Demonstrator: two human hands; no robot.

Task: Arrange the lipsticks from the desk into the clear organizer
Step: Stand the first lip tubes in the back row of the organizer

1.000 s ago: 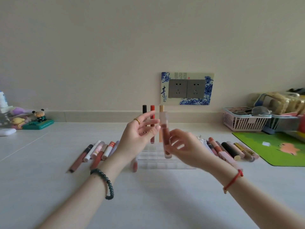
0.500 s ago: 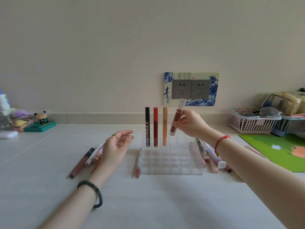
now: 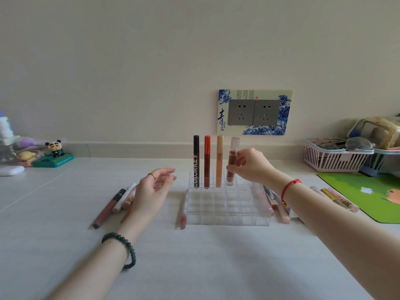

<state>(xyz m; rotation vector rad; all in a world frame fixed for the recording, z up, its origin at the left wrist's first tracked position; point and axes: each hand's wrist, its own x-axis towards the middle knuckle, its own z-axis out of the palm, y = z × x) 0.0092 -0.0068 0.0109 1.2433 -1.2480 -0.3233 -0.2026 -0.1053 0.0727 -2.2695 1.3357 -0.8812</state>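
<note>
While lowering a clear-capped brown lipstick (image 3: 232,163) into the fourth back-row cell of the clear organizer (image 3: 227,204), right hand (image 3: 252,165) pinched around mid-tube, beside three lipsticks already upright. Left hand (image 3: 152,191) loosely open, holding nothing, above loose lipsticks (image 3: 118,200) on the desk (image 3: 194,256). More tubes lying right of the organizer. Likely light, rigid, smooth plastic, prone to slip or roll; best taken mid-barrel between thumb and fingertips.
</note>
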